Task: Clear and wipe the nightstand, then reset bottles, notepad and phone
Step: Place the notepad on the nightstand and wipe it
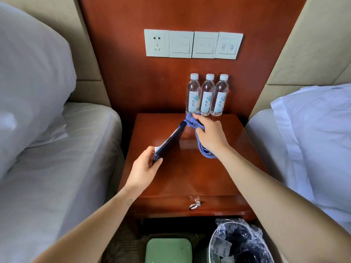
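Observation:
Three clear water bottles (207,94) with white caps stand in a row at the back of the wooden nightstand (190,175), against the headboard panel. My left hand (145,168) grips the near end of a dark, flat notepad (171,140), tilted up on its edge above the left half of the top; a bit of white paper shows at my fingers. My right hand (209,133) grips a bunched blue cloth (191,123) and presses it against the notepad's far end, just in front of the bottles. The cloth's tail hangs below my wrist. No phone is visible.
Beds with white linen flank the nightstand, left (57,158) and right (313,149). A row of wall switches and a socket (192,44) sits above the bottles. On the floor stand a green box (169,250) and a lined waste bin (239,243). The drawer has a metal pull (194,205).

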